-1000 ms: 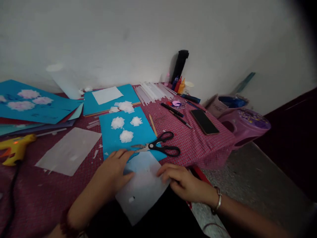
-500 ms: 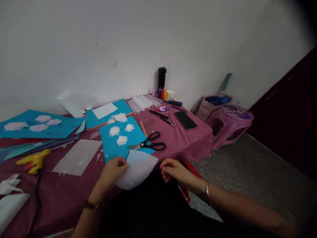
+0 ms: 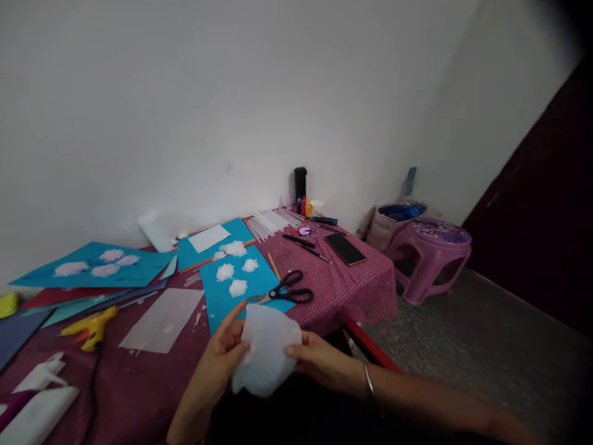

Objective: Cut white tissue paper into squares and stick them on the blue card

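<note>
A thin, roughly round white sheet (image 3: 269, 352), like tissue or soft paper, hangs between my hands over my lap at the table's front edge. My left hand (image 3: 229, 346) pinches its left side with the thumb, the index finger stretched up beside it. On the opposite edge my right hand (image 3: 319, 358) grips the sheet, thumb on top and fingers behind. Just beyond it lie black-handled scissors (image 3: 290, 287), blades resting on a blue card (image 3: 214, 303) that carries several white fluffy paper puffs (image 3: 238, 288).
On the left are a yellow glue gun (image 3: 95, 327), a translucent sheet (image 3: 160, 321) and a blue card with pinkish puffs (image 3: 111, 254). A phone (image 3: 345, 248), pens (image 3: 306, 246), glue sticks (image 3: 271, 222) and paint bottles (image 3: 304, 206) sit at the back right. A pink stool (image 3: 428, 253) stands beyond the table.
My right hand, apart from the white sheet before, has moved in and now grips its right edge. The sheet is raised and turned more toward me. The view has tilted up and left.
</note>
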Demonstrator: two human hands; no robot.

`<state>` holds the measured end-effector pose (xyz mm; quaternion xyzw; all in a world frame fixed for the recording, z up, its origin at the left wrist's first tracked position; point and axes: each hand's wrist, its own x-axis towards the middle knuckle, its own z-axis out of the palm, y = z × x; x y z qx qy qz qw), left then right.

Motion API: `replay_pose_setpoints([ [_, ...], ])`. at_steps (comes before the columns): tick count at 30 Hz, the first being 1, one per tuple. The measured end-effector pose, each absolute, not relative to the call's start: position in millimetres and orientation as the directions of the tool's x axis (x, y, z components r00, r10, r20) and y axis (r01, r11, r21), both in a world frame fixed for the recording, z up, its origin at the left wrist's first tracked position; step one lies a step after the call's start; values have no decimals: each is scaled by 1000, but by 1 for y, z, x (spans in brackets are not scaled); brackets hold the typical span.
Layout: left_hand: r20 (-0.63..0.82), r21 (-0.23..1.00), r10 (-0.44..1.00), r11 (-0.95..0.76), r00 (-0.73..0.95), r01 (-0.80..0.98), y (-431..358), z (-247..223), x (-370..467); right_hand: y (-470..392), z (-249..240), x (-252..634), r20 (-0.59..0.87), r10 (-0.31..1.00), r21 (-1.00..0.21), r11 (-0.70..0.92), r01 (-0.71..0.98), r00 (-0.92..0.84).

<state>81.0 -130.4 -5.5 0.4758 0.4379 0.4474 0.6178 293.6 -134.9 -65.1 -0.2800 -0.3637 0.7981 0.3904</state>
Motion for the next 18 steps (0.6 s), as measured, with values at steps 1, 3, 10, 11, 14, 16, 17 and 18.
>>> replay_pose_setpoints([
  [1,-110,982,969,140,220,-126,-133,-4,81,-134,-59,294,-114,859,-835,-355,-420,-500],
  [3,-94,992,977,108,193,-61,-137,-2,81,-130,-41,298,-16,902,-899,-202,-388,-432],
  [10,16,979,1000,-13,-13,202,-137,20,66,-103,15,311,74,898,-982,-11,-189,-433],
  [11,41,963,999,-30,-33,267,-132,25,63,-95,17,309,74,897,-984,-5,-176,-437],
  [14,104,902,993,-69,-60,426,-111,41,52,-68,19,296,48,874,-988,-28,-150,-483],
  [16,124,881,990,-82,-60,466,-97,47,46,-50,17,282,16,860,-991,-56,-125,-511],
  [17,131,877,990,-88,-59,472,-92,49,44,-43,16,275,7,857,-991,-62,-117,-516],
  [18,137,876,989,-93,-60,472,-87,49,42,-37,15,268,4,854,-992,-62,-109,-520],
])
